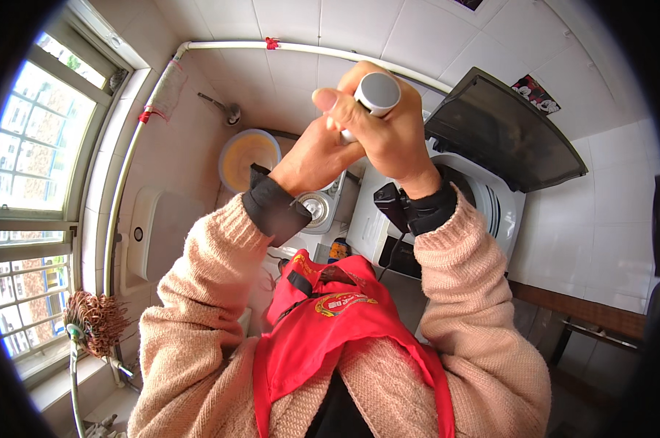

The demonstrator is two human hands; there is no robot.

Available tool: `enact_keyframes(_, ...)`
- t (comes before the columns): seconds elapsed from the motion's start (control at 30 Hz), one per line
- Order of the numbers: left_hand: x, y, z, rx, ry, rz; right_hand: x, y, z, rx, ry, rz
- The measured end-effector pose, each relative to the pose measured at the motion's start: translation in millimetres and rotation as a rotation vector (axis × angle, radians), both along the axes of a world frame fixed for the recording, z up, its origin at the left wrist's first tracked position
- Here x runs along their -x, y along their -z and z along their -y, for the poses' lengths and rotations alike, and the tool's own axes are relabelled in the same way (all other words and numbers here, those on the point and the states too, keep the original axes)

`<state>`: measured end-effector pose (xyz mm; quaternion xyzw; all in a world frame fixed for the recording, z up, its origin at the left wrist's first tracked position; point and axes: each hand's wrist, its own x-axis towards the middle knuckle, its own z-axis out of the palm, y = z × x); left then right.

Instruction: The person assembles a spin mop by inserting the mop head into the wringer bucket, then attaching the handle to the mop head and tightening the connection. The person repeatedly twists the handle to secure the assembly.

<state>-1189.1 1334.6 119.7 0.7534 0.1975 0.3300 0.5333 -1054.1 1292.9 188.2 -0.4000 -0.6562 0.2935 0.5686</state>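
Pink knit covers both sleeves [205, 255] closest to the body, and a red apron [330, 299] hangs between them, probably to keep the clothing clean. Beyond the black wristbands [260, 201], a white, grey-capped handle [379, 95] stands far of centre, its top turned toward the head. The right grip [392, 135] is clamped on it just under the cap, thumb pointing left; the left grip [319, 153] is clamped lower, most of its fingers hidden. Stacked this way, both likely steady the shaft; its lower end cannot be seen. At left, a brown mop head [96, 321] rests upside down on its pole [74, 387], perhaps to dry. At right, the washing machine [506, 219] has its dark lid [509, 131] tipped up, leaving the opening uncovered. Farther off are a round basin [251, 133] and a white rail [308, 48], where a red tie [146, 115] seems to hold a pale cloth [165, 91].
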Motion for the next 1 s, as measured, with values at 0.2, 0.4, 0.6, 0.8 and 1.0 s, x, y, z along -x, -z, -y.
enact_keyframes(0.2,-8.1,35.6,-13.9,0.12,-0.011,-0.044,12.2,49.3,-20.4,0.064,0.084,-0.131)
enact_keyframes(0.4,-9.8,111.0,-25.4,0.057,-0.031,-0.075,12.3,121.4,-24.0,0.189,0.162,-0.026)
enact_keyframes(0.6,-1.4,155.7,-25.7,0.019,-0.002,-0.338,20.7,163.1,-15.0,0.329,0.159,0.087)
enact_keyframes(0.8,9.0,69.0,-13.9,-0.014,0.022,-0.179,21.7,88.4,-9.2,0.26,0.041,0.077)
enact_keyframes(1.0,14.5,-21.5,0.7,0.051,0.077,-0.075,13.3,-5.6,3.1,-0.012,-0.016,-0.013)
